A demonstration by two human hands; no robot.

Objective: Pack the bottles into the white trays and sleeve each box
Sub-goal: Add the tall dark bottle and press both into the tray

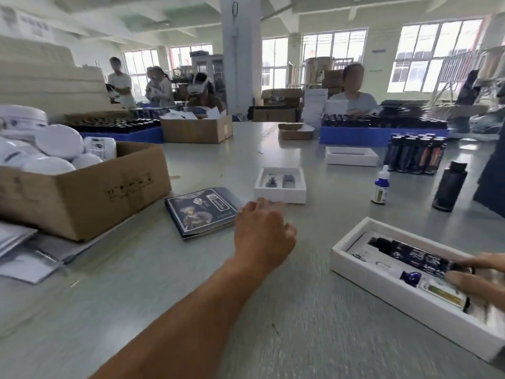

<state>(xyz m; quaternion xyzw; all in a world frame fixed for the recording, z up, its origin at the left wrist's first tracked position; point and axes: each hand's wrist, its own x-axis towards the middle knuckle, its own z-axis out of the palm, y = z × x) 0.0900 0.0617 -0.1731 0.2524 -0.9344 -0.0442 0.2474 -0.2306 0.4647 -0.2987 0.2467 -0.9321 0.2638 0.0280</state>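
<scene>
Left hand (262, 228): reaches forward over the middle of the tabletop (300, 324), fingers straight and loosely apart, grips nothing. Hovers between the stack of printed sleeves (202, 212) just to its left and the empty white tray (278, 196) just beyond the fingertips. Probably heads for one of the two, either a sleeve for the filled box or the next tray to fill; cannot tell which.

Right hand (475, 274): enters from the tabletop's right edge, two blurred fingers laid on the base end of the dark bottle (418, 257). Cannot tell whether pinching it or only pressing it down. Likely seats the bottle in its recess so a sleeve can slide over cleanly.

Dark bottle: lies flat in the near tray (382, 291), by the tabletop's near right corner, with a small blue-capped bottle (412, 277) lying beside it in the same tray. Looks fully packed, not yet sleeved.

Further supplies towards the far right edge: loose small bottle (381, 187) and tall dark bottle (449, 187) standing upright, a cluster of dark bottles (415, 154) behind them, another white tray (351, 157) near these. Kept close, presumably for later boxes.
</scene>
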